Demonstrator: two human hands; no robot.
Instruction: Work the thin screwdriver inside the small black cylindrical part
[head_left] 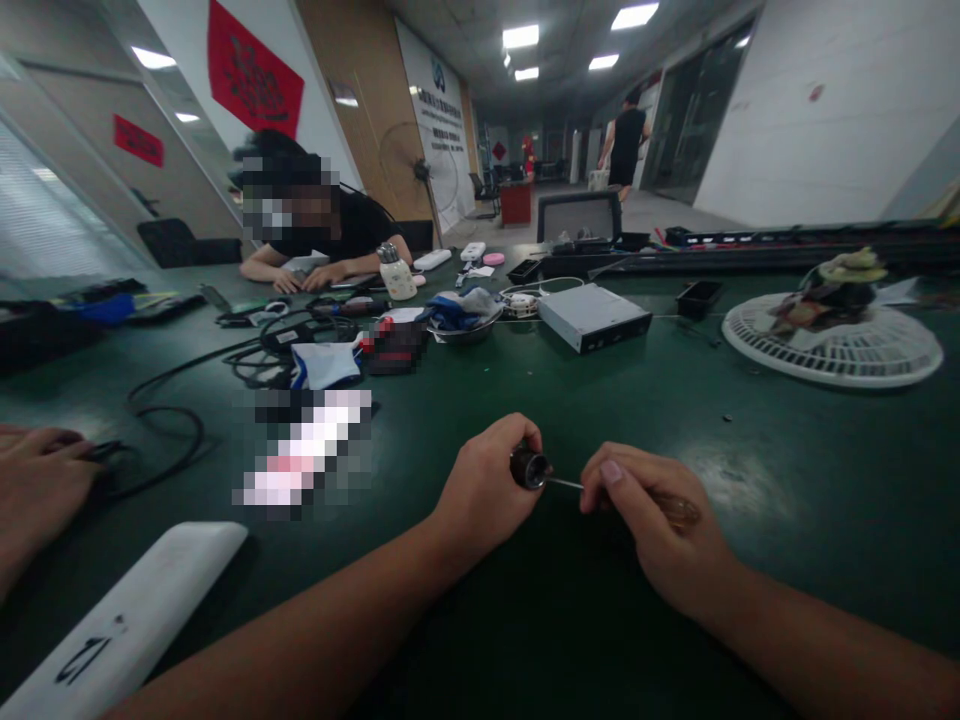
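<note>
My left hand (491, 475) is closed around a dark cylindrical part (529, 468), whose round end with a shiny rim faces toward me. Most of that part is hidden by my fingers, so its kind is unclear. In my right hand (652, 515) is a screwdriver (679, 511) with a see-through amber handle. Its thin metal shaft points left and reaches the side of the dark part; whether the tip touches it I cannot tell. Both hands are just above the dark green table (600, 640).
A white casing (142, 610) lies front left, beside another person's hand (45, 480). Behind are cables (172, 410), a metal bowl with cloths (465, 325), a disc drive (592, 315) and a white fan grille (832, 340). Across the table, a person (330, 220) leans over.
</note>
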